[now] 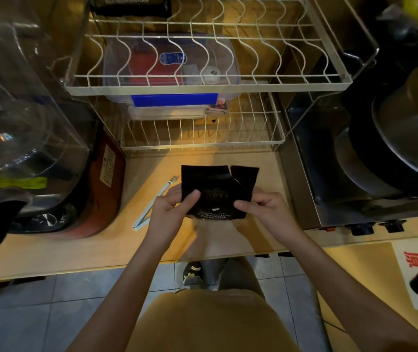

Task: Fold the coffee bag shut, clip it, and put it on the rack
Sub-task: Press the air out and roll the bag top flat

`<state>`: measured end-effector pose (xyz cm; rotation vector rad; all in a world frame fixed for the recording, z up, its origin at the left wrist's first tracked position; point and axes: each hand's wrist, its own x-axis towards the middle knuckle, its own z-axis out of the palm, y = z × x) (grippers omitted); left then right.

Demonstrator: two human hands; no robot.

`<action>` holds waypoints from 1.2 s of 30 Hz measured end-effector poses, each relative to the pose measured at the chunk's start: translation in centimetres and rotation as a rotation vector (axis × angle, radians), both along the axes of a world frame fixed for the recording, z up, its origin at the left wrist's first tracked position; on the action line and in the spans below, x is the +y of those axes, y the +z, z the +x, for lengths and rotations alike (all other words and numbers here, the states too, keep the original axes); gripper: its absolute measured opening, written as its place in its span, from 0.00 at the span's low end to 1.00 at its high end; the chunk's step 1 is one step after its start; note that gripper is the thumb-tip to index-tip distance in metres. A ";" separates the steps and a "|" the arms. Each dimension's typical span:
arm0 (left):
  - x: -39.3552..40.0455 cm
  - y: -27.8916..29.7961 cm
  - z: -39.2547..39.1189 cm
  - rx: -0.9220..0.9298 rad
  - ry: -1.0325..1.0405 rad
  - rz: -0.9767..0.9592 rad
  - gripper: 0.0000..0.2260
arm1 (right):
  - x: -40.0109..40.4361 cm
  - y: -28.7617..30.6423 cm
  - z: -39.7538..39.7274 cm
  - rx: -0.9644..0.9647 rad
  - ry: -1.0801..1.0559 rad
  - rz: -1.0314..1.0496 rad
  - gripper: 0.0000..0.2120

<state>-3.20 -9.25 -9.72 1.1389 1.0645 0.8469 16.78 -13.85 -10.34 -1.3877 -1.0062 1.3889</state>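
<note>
Both hands are gripping a black coffee bag (213,191) above a wooden counter (266,171), the left hand (170,212) pinching its left edge and the right hand (263,212) its right side, thumbs lying across the front. The bag's torn top is standing open; its lower print is partly hidden and blurred. A white clip (152,207) is lying on the counter, partly behind the left hand. A wire rack (203,82) is standing beyond.
</note>
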 end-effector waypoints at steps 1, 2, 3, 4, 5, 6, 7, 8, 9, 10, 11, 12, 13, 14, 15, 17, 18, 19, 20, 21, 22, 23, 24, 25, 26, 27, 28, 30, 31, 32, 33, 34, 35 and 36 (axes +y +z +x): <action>0.0 0.1 0.3 -0.021 0.036 -0.018 0.09 | 0.1 0.1 -0.1 0.001 -0.015 -0.001 0.08; 0.0 0.3 0.5 -0.044 0.072 -0.053 0.09 | 0.2 0.2 -0.3 -0.002 -0.031 0.002 0.08; 0.2 0.3 0.6 -0.059 0.104 -0.085 0.09 | 0.3 0.2 -0.4 0.000 -0.047 0.004 0.08; 0.4 0.4 0.6 -0.067 0.128 -0.117 0.10 | 0.4 0.2 -0.6 0.005 -0.060 -0.004 0.07; 0.7 0.4 0.6 -0.064 0.137 -0.131 0.11 | 0.6 0.3 -0.7 0.023 -0.071 -0.026 0.07; 1.1 0.7 0.6 -0.067 0.136 -0.143 0.13 | 0.9 0.3 -0.8 0.038 -0.086 -0.059 0.08; 1.3 0.9 0.7 -0.064 0.129 -0.143 0.13 | 1.1 0.3 -0.8 0.059 -0.108 -0.091 0.10; 1.5 1.3 0.9 -0.068 0.127 -0.150 0.13 | 1.3 0.3 -0.9 0.080 -0.144 -0.115 0.13; 1.7 1.4 1.1 -0.062 0.134 -0.151 0.12 | 1.6 0.4 -1.1 0.115 -0.195 -0.134 0.13; 1.9 1.7 1.3 -0.061 0.149 -0.168 0.11 | 1.8 0.5 -1.3 0.149 -0.247 -0.137 0.11; 2.2 1.7 1.4 -0.047 0.168 -0.171 0.10 | 1.9 0.7 -1.7 0.182 -0.298 -0.133 0.08; 2.3 1.8 1.6 -0.038 0.190 -0.182 0.08 | 2.1 0.8 -2.0 0.204 -0.345 -0.121 0.07; 2.5 1.6 1.6 -0.021 0.214 -0.169 0.05 | 2.2 1.1 -2.3 0.208 -0.385 -0.107 0.06; 2.6 1.7 1.7 -0.011 0.246 -0.161 0.04 | 2.2 1.1 -2.5 0.190 -0.409 -0.081 0.07; 2.6 1.5 1.6 0.020 0.277 -0.116 0.08 | 2.2 1.1 -2.6 0.179 -0.428 -0.054 0.12; 2.6 1.5 1.4 0.078 0.274 0.010 0.14 | 2.2 1.3 -2.8 0.140 -0.440 -0.014 0.19; 2.5 1.5 1.3 0.104 0.240 0.072 0.13 | 2.1 1.3 -2.9 0.107 -0.436 0.013 0.20; 2.5 1.5 1.3 0.141 0.208 0.124 0.11 | 2.2 1.4 -3.0 0.080 -0.431 0.041 0.17; 2.5 1.4 1.3 0.165 0.202 0.150 0.09 | 2.2 1.5 -2.9 0.055 -0.424 0.066 0.13; 2.7 1.2 1.3 0.183 0.216 0.159 0.08 | 2.3 1.6 -2.9 0.041 -0.414 0.084 0.09; 3.0 1.0 1.3 0.187 0.234 0.151 0.07 | 2.4 1.5 -2.7 0.026 -0.399 0.100 0.08; 3.3 1.1 1.3 0.186 0.246 0.139 0.07 | 2.6 1.6 -2.6 0.019 -0.373 0.112 0.08; 3.6 1.1 1.3 0.183 0.254 0.127 0.07 | 2.8 1.7 -2.3 0.003 -0.341 0.118 0.08; 3.8 1.1 1.4 0.187 0.259 0.120 0.06 | 2.9 1.9 -2.1 -0.011 -0.306 0.122 0.08; 4.0 1.2 1.4 0.197 0.260 0.118 0.07 | 3.0 1.9 -1.8 -0.032 -0.277 0.125 0.09; 4.1 1.2 1.5 0.206 0.254 0.119 0.07 | 3.1 2.0 -1.6 -0.045 -0.256 0.124 0.09; 4.1 1.3 1.5 0.203 0.243 0.118 0.08 | 3.2 2.0 -1.4 -0.057 -0.240 0.122 0.10; 4.1 1.5 1.3 0.177 0.193 0.094 0.10 | 3.4 1.9 -1.0 -0.068 -0.206 0.108 0.11; 4.2 1.6 1.0 0.171 0.145 0.078 0.11 | 3.4 2.0 -0.8 -0.061 -0.174 0.095 0.12; 4.3 1.4 0.7 0.191 0.084 0.075 0.13 | 3.4 2.1 -0.5 -0.054 -0.133 0.075 0.13; 4.4 1.2 0.3 0.253 0.019 0.100 0.15 | 3.4 2.2 -0.3 -0.056 -0.090 0.056 0.15; 4.5 1.0 0.0 0.325 -0.032 0.139 0.17 | 3.5 2.2 0.0 -0.073 -0.055 0.045 0.17; 4.6 0.7 -0.3 0.378 -0.060 0.180 0.17 | 3.6 2.2 0.2 -0.104 -0.032 0.045 0.17; 4.6 0.6 -0.6 0.408 -0.068 0.205 0.16 | 3.8 2.3 0.4 -0.142 -0.023 0.053 0.16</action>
